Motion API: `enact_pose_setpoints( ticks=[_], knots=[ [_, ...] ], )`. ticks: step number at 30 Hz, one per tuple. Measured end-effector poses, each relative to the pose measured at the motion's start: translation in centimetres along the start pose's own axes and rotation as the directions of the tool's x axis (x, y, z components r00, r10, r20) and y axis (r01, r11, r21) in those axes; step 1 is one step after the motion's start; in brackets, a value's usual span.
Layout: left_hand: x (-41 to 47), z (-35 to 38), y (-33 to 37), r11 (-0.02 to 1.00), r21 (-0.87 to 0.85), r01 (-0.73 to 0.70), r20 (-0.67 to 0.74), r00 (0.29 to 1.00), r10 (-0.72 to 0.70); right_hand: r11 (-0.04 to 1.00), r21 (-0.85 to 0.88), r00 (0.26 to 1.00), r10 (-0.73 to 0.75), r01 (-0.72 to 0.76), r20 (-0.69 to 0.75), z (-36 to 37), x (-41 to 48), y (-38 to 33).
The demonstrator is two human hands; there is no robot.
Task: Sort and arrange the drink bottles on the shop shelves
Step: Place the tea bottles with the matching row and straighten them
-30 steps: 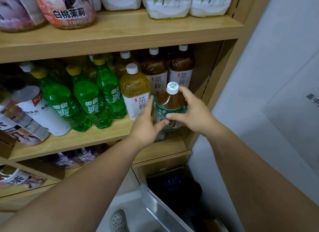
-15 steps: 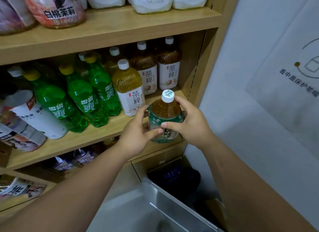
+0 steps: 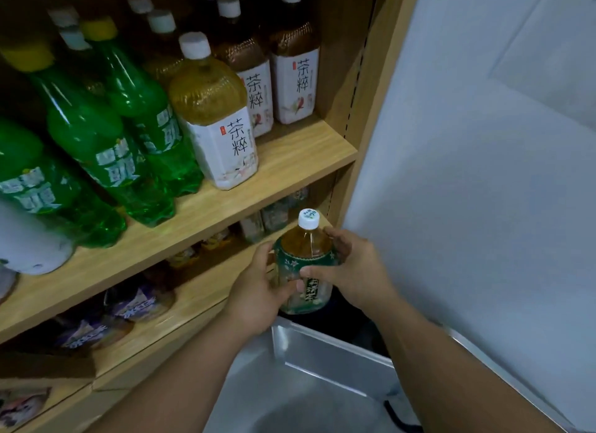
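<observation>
A tea bottle (image 3: 304,248) with a green label and white cap is held upright in front of the lower shelf, off the wooden middle shelf (image 3: 225,207). My left hand (image 3: 258,290) grips its left side and my right hand (image 3: 351,271) wraps its right side. On the middle shelf stand white-labelled tea bottles (image 3: 216,116), with two more (image 3: 295,61) behind them at the right. Green soda bottles (image 3: 106,142) with yellow caps fill the shelf's left part.
The lower shelf (image 3: 193,297) holds purple-labelled bottles (image 3: 135,303) lying down and small bottles (image 3: 274,213) at the back. A grey wall (image 3: 483,174) stands right of the shelf's wooden side panel (image 3: 358,94). A metal-edged bin (image 3: 322,352) sits below my hands.
Both hands have brought the green-labelled tea bottle down and away from the middle shelf to the level of the lower shelf. The view has tilted down.
</observation>
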State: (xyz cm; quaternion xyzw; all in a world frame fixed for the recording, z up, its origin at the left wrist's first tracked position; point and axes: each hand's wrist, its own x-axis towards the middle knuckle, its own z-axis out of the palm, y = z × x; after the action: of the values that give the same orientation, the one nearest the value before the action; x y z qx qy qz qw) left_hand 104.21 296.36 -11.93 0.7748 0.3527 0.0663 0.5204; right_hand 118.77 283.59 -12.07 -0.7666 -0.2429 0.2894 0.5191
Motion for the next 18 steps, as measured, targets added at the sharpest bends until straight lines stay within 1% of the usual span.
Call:
enact_pose_setpoints(
  ticks=[4, 8, 10, 15, 18],
  knots=[
    [3.7, 2.3, -3.0, 0.997, -0.073, 0.003, -0.030, 1.000, -0.005, 0.997, -0.037, 0.998, -0.066, 0.066, -0.007, 0.8, 2.9, 3.4],
    [8.3, 4.0, -5.5, 0.999, -0.016, -0.036, -0.059, 0.998, 0.035, 0.977, -0.133, 0.986, -0.166, 0.166, 0.007, 1.2, 6.8, 5.8],
    [10.4, 4.7, -6.5, 0.999, -0.020, -0.042, -0.079, 0.996, 0.040, 0.964, -0.166, 0.978, -0.208, 0.207, 0.016, 1.4, 8.7, 6.9],
    [14.6, 6.4, -9.0, 0.992, -0.042, -0.116, -0.128, 0.986, 0.109, 0.945, -0.190, 0.964, -0.263, 0.265, 0.035, 1.7, 12.8, 9.8],
    [16.8, 7.5, -10.7, 0.988, -0.017, -0.153, -0.154, 0.977, 0.149, 0.933, -0.213, 0.956, -0.289, 0.291, 0.040, 2.0, 14.6, 11.7]
  ],
)
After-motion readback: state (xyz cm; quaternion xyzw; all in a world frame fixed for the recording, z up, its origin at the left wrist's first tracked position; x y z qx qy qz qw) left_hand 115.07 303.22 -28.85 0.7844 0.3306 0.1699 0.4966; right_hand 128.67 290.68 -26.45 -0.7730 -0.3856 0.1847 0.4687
